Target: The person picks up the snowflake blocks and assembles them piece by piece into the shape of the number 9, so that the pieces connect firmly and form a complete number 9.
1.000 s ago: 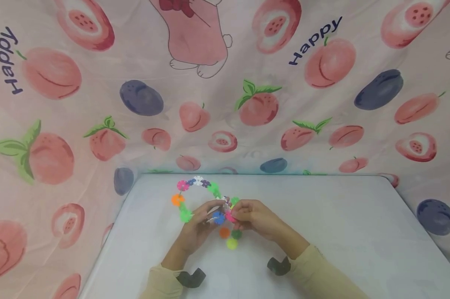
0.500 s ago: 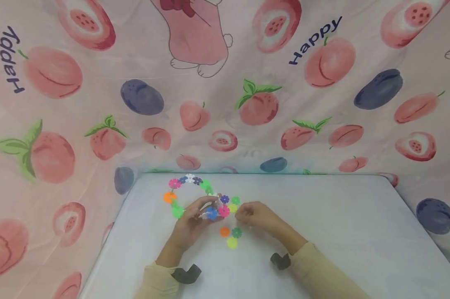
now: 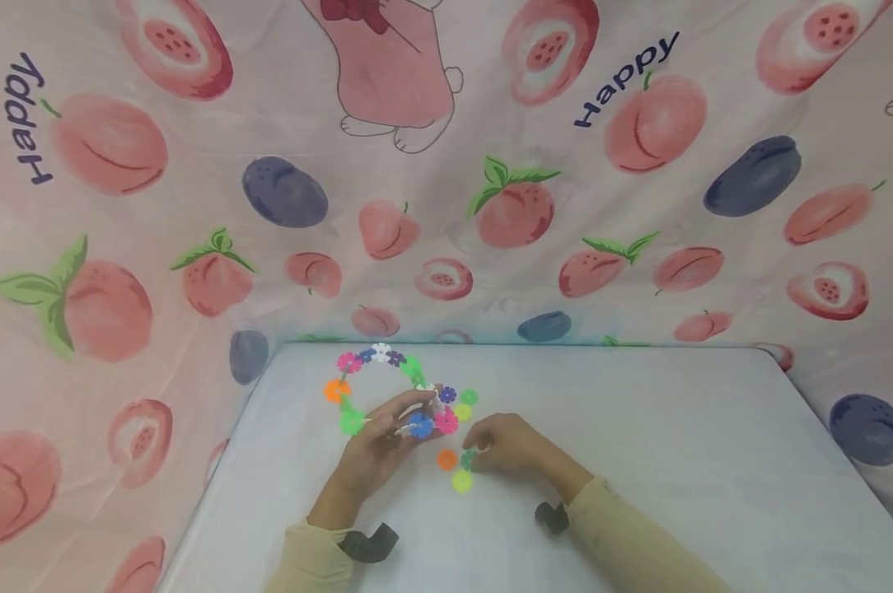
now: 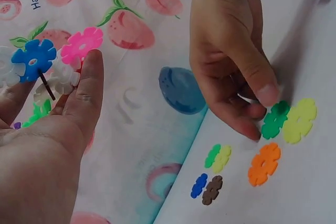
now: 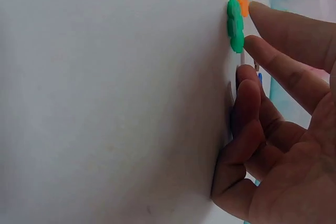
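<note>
My left hand [image 3: 372, 453] holds a looped chain of flower-shaped snowflake discs [image 3: 349, 362] in many colours above the table. A blue disc [image 4: 34, 60] and a pink disc [image 4: 82, 44] of that chain show by its fingers in the left wrist view. Low over the table is my right hand [image 3: 509, 441], its thumb and index finger spread at the edge of a dark green disc [image 5: 235, 24]. The other fingers curl loosely by the tabletop. Lying close to the green disc are an orange disc [image 4: 264, 164] and a yellow disc [image 4: 300, 121].
Farther back on the white table [image 3: 676, 461] lie a light green disc [image 4: 212, 156], another yellow disc [image 4: 222, 158], a loose blue disc [image 4: 199, 185] and a brown disc [image 4: 212, 190]. A fruit-print cloth [image 3: 446, 189] rises behind and at the left.
My right hand has come away from the chain and moved down toward the dark green disc. My left hand, with the chain, has shifted slightly left.
</note>
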A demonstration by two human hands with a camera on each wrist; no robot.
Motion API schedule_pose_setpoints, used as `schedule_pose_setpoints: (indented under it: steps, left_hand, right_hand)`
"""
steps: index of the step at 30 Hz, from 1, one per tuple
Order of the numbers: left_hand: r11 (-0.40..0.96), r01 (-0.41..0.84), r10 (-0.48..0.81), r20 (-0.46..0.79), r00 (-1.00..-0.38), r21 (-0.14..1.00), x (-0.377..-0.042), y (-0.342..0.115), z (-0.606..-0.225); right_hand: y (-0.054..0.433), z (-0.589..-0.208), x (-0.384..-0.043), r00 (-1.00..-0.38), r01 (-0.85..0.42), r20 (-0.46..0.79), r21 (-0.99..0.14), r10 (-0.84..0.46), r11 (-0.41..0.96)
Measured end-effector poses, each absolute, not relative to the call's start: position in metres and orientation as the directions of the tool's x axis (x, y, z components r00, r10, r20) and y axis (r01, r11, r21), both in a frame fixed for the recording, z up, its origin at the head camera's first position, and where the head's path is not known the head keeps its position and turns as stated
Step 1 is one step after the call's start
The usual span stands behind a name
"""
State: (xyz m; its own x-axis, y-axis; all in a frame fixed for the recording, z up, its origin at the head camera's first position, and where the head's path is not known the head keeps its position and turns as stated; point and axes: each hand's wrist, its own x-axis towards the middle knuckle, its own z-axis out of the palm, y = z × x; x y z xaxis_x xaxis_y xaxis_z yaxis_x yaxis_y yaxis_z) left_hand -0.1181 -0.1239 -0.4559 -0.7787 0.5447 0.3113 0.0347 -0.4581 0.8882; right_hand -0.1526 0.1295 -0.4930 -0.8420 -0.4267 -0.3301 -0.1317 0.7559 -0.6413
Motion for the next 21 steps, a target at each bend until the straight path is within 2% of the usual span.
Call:
schedule_pose_setpoints:
  steps: [13,21]
  left_hand:
    - [-0.438,0.035,0.565,0.305,-0.767,0.898,-0.120,-0.123,-0.459]
    - [-0.458,0.088,0.609,0.384,-0.694,0.884,-0.122,-0.122,-0.464]
  right_hand:
    - [0.127,-0.499,-0.155,-0.850,-0.168,-0.319,-0.589,-0.419,0.790]
    - [0.134,-0.503,-0.155,-0.865,-0.121,-0.314,-0.624,-0.390,0.772]
